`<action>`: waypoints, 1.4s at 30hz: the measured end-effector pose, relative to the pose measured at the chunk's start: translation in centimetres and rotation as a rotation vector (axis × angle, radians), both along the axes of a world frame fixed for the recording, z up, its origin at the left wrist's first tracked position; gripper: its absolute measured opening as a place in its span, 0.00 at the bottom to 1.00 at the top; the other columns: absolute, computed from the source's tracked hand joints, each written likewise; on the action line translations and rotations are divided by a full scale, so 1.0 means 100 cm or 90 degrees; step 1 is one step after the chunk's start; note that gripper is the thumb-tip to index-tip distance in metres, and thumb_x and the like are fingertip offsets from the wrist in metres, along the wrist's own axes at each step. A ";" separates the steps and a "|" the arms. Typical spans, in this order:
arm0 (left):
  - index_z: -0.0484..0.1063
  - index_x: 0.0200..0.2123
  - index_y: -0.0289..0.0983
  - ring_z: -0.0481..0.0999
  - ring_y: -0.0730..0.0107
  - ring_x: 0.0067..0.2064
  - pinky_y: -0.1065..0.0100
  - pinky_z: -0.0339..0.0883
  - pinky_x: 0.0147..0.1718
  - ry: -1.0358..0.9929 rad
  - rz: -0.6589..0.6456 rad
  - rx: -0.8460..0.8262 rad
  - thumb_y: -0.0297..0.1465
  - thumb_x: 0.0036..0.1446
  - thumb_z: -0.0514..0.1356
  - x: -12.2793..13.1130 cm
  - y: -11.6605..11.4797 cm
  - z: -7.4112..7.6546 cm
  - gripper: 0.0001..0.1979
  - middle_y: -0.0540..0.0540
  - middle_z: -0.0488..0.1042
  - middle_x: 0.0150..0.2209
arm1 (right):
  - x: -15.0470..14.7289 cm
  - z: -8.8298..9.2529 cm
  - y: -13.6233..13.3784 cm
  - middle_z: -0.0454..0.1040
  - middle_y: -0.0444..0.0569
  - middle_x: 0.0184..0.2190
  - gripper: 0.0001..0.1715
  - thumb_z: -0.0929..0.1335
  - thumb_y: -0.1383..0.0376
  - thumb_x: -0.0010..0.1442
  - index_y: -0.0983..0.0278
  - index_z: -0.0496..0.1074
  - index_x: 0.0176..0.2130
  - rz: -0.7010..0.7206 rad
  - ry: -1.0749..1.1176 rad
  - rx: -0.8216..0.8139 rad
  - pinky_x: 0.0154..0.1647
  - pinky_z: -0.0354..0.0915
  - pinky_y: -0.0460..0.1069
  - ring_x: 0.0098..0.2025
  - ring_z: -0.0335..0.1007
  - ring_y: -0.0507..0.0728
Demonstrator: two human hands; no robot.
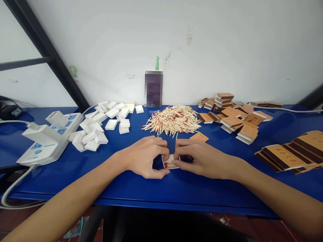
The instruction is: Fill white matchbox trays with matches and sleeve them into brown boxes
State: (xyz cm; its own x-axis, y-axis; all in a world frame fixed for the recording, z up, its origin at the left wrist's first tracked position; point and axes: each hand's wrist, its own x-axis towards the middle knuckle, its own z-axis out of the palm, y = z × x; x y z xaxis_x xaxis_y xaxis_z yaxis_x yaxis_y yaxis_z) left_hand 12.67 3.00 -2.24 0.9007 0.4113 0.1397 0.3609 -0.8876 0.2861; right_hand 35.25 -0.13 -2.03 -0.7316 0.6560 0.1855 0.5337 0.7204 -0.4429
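Observation:
A small white matchbox tray [169, 158] lies on the blue table between my hands, with a few red-tipped matches in it. My left hand [148, 157] curls round the tray's left end, thumb at the near side and fingers at the far side. The tray's right end is gripped by my right hand [199, 159], whose thumb and fingers partly cover it. Just beyond my hands spreads a big heap of loose matches [174, 119]. One flat orange matchbox sleeve [199, 136] lies behind my right hand.
White empty trays [93, 127] are heaped at the left, beside a power strip [51, 142] with plugs and cables. Orange matchboxes [232, 118] pile up at the back right; a row of sleeves [284, 157] leans at the far right. A blurred-out dark upright object [153, 89] stands against the wall.

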 end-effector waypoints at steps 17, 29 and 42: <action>0.71 0.45 0.38 0.74 0.67 0.38 0.66 0.66 0.38 -0.049 0.140 0.100 0.34 0.63 0.52 -0.002 0.013 -0.007 0.12 0.47 0.75 0.38 | 0.004 -0.015 0.030 0.75 0.49 0.27 0.12 0.63 0.65 0.62 0.65 0.76 0.37 -0.237 -0.138 0.247 0.36 0.57 0.50 0.30 0.65 0.55; 0.72 0.49 0.38 0.72 0.64 0.42 0.63 0.66 0.41 -0.002 0.159 0.124 0.34 0.65 0.51 -0.002 0.021 -0.013 0.14 0.44 0.71 0.41 | 0.003 -0.016 0.027 0.76 0.54 0.36 0.15 0.63 0.68 0.65 0.67 0.78 0.42 -0.117 -0.169 0.246 0.46 0.60 0.55 0.41 0.68 0.60; 0.71 0.55 0.40 0.63 0.55 0.50 0.54 0.60 0.50 -0.002 0.188 0.143 0.36 0.63 0.54 0.000 0.022 -0.016 0.19 0.41 0.67 0.49 | 0.004 -0.021 0.031 0.77 0.50 0.31 0.09 0.66 0.70 0.62 0.65 0.77 0.34 -0.084 -0.083 0.213 0.39 0.60 0.52 0.35 0.70 0.57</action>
